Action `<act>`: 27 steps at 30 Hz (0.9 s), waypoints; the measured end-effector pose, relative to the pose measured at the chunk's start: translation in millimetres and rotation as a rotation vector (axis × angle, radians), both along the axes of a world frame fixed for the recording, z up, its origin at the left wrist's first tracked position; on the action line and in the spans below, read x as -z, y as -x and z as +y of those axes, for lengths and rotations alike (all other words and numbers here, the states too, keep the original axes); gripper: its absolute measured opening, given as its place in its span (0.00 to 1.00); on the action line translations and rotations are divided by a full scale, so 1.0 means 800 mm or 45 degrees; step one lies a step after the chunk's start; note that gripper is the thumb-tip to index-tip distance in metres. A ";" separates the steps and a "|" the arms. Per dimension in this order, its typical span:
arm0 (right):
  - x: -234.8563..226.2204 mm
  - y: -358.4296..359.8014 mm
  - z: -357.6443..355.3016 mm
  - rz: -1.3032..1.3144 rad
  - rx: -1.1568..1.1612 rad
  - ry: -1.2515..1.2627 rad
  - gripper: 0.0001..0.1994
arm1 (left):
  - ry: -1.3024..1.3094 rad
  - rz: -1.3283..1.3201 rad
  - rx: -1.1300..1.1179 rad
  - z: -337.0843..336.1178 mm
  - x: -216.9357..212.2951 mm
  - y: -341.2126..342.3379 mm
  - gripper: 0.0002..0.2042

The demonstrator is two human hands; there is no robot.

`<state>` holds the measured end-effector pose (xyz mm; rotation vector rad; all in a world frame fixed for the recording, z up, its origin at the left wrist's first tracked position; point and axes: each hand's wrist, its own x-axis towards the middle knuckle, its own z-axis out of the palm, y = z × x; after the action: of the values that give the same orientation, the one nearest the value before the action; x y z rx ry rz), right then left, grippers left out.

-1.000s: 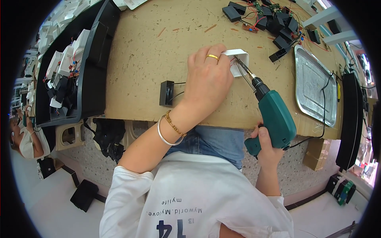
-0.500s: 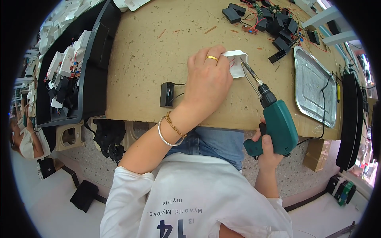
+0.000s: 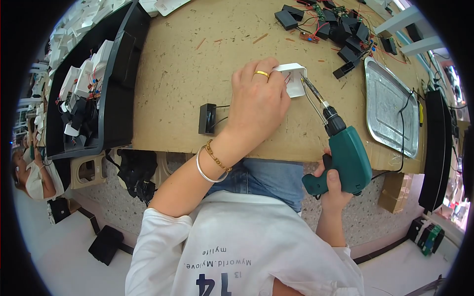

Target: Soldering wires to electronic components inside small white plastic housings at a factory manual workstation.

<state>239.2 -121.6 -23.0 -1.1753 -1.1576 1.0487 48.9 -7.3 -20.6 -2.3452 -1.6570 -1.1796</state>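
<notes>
My left hand [image 3: 259, 98] is closed round a small white plastic housing [image 3: 295, 88] on the table; its fingers hide part of the housing. Thin wires show inside it. From under this hand a dark lead runs to a small black box [image 3: 207, 119]. My right hand [image 3: 334, 190] grips the handle of a green soldering gun [image 3: 349, 158]. The gun's metal tip, with a thin feed tube beside it, points up and left into the housing's right end. Whether the tip touches a contact there is too small to tell.
A black bin [image 3: 118, 84] at the left holds white housings and wired parts. Black boxes, red wires and circuit boards lie in a pile [image 3: 340, 32] at the far right. A metal tray [image 3: 390, 113] sits at the right, with a cable across it. Another person [image 3: 37, 172] is at far left.
The housing and my left hand have shifted very slightly left. The soldering gun remains at the housing, its tip almost in the same place.
</notes>
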 end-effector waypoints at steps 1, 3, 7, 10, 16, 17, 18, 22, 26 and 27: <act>0.000 0.000 0.000 -0.001 0.012 -0.004 0.24 | 0.003 -0.005 0.006 0.000 0.000 0.000 0.08; 0.001 -0.002 0.002 0.011 0.001 -0.002 0.24 | 0.002 -0.009 0.014 -0.001 -0.004 0.000 0.10; -0.002 -0.003 0.006 0.083 -0.009 -0.013 0.24 | -0.025 0.009 -0.038 -0.013 -0.019 0.005 0.21; 0.001 0.002 0.009 0.147 -0.034 -0.024 0.24 | 0.163 0.084 -0.076 -0.019 -0.023 0.022 0.27; 0.018 -0.008 -0.002 0.227 -0.052 0.026 0.21 | 0.265 -0.189 -0.121 -0.021 -0.072 0.090 0.29; 0.009 -0.003 -0.002 0.213 0.029 0.010 0.20 | 0.138 -0.338 -0.084 -0.025 -0.090 0.110 0.29; 0.004 -0.001 -0.002 0.187 0.131 -0.003 0.19 | 0.176 -0.510 -0.169 -0.029 -0.116 0.133 0.28; 0.002 0.001 0.004 0.211 0.111 -0.018 0.18 | 0.141 -0.485 -0.730 -0.043 -0.208 0.258 0.30; -0.011 0.011 0.010 0.230 0.177 0.044 0.18 | 0.439 -0.478 -0.976 -0.039 -0.221 0.390 0.26; -0.008 0.008 0.011 0.237 0.132 0.039 0.18 | 0.492 -0.186 -1.105 -0.041 -0.212 0.431 0.27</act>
<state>233.1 -113.1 -16.7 -1.1243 -0.9289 1.0755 -295.5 -40.1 149.0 -1.3340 -2.7079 -0.8904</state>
